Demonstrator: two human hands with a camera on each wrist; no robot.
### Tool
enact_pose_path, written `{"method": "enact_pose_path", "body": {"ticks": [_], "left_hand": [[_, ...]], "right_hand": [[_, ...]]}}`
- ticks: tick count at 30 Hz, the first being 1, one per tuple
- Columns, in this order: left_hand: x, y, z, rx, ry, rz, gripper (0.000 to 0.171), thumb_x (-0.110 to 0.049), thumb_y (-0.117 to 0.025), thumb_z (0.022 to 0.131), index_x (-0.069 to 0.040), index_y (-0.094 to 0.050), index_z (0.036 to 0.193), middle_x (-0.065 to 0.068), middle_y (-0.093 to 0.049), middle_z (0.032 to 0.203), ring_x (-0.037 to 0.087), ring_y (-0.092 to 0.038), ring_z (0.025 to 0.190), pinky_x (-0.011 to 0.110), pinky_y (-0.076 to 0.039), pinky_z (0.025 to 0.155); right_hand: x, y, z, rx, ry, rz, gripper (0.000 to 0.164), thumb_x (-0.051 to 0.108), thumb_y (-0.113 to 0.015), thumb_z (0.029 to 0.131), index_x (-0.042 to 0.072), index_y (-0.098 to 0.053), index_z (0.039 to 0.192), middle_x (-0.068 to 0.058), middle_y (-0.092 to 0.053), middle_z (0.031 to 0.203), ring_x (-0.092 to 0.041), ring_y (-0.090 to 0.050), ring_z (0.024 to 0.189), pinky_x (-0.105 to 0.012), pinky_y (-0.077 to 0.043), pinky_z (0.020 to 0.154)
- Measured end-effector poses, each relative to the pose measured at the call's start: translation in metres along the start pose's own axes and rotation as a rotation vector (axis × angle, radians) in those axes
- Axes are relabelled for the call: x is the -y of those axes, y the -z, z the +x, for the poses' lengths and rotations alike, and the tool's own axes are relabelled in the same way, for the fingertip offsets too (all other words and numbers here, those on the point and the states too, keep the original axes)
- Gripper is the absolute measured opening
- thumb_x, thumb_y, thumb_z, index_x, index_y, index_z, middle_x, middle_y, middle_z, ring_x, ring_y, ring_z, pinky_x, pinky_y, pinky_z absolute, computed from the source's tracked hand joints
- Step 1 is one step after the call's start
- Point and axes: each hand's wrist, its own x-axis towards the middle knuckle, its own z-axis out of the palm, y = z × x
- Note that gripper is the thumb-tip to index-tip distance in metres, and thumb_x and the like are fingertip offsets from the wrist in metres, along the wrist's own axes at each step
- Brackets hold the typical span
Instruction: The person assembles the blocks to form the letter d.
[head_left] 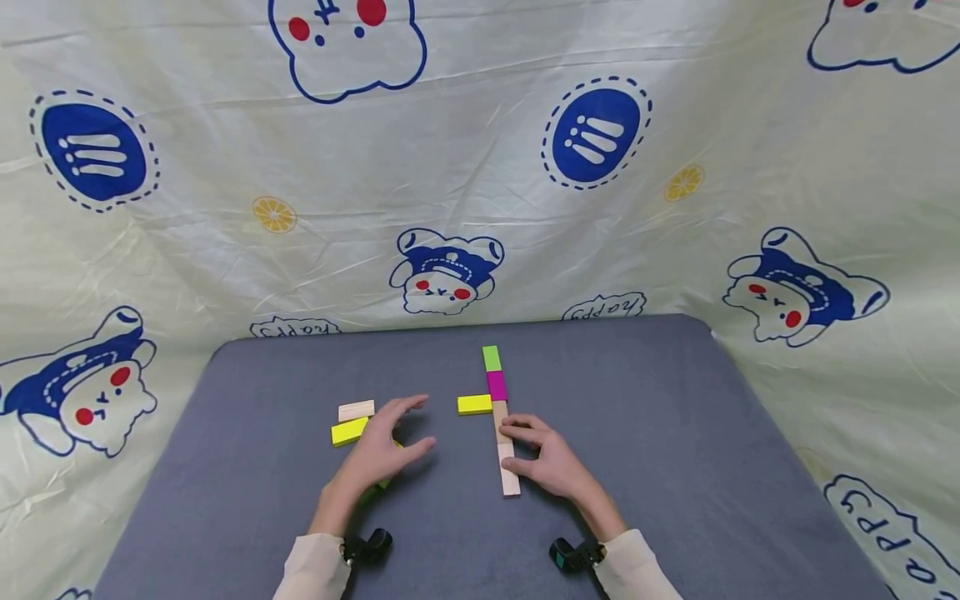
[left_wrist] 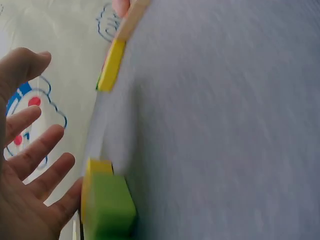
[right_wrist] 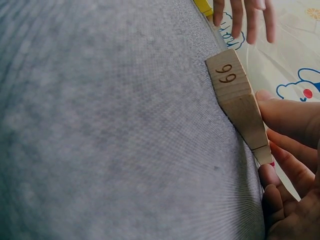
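A straight row of blocks runs toward the person: a green block (head_left: 491, 358), a magenta block (head_left: 497, 385), a plain wooden block (head_left: 498, 412) and a nearer plain wooden block (head_left: 510, 486), its end marked 99 or 66 in the right wrist view. A yellow block (head_left: 475, 405) juts left from the row. My right hand (head_left: 551, 458) rests thumb and fingertips on the two wooden blocks. Fingers spread, my left hand (head_left: 381, 446) hovers beside loose blocks, holding nothing. Around it lie a yellow block (head_left: 348, 432), a wooden block (head_left: 356, 411) and a partly hidden green block (left_wrist: 112, 205).
Grey cloth covers the table (head_left: 637, 400). A pale printed curtain (head_left: 480, 167) hangs behind the table and along its sides. Both wrists wear black straps with small cameras, the left camera (head_left: 371, 547) and the right camera (head_left: 572, 556).
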Motion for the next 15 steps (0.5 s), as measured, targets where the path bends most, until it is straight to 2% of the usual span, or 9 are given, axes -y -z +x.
{"method": "enact_pose_path", "body": {"ticks": [6,10,15], "left_hand": [[0.012,0.015,-0.01,-0.078,-0.057,0.001,0.063,-0.019,-0.081,0.089,-0.008,-0.057,0.146,0.016,-0.063,0.138,0.034,-0.059,0.128,0.055,-0.051,0.102],[0.017,0.027,-0.014,-0.098,-0.028,0.002,0.063,-0.019,-0.081,0.09,-0.01,-0.056,0.146,0.016,-0.062,0.139,0.036,-0.058,0.128,0.058,-0.048,0.105],[0.026,0.04,-0.018,-0.108,0.055,0.002,0.065,-0.02,-0.08,0.09,-0.012,-0.054,0.149,0.015,-0.06,0.141,0.038,-0.058,0.13,0.061,-0.043,0.109]], "right_hand": [[-0.001,0.0,0.0,0.002,-0.007,0.01,0.048,0.014,-0.081,0.087,0.008,-0.07,0.133,-0.005,-0.058,0.144,-0.031,-0.049,0.139,-0.056,-0.038,0.116],[-0.001,-0.001,0.0,0.004,-0.009,0.015,0.049,0.014,-0.082,0.087,0.008,-0.069,0.134,-0.005,-0.058,0.144,-0.031,-0.049,0.14,-0.057,-0.038,0.116],[0.0,-0.001,-0.001,0.007,-0.001,0.017,0.05,0.015,-0.082,0.087,0.007,-0.069,0.134,-0.007,-0.058,0.145,-0.032,-0.049,0.14,-0.058,-0.038,0.115]]}}
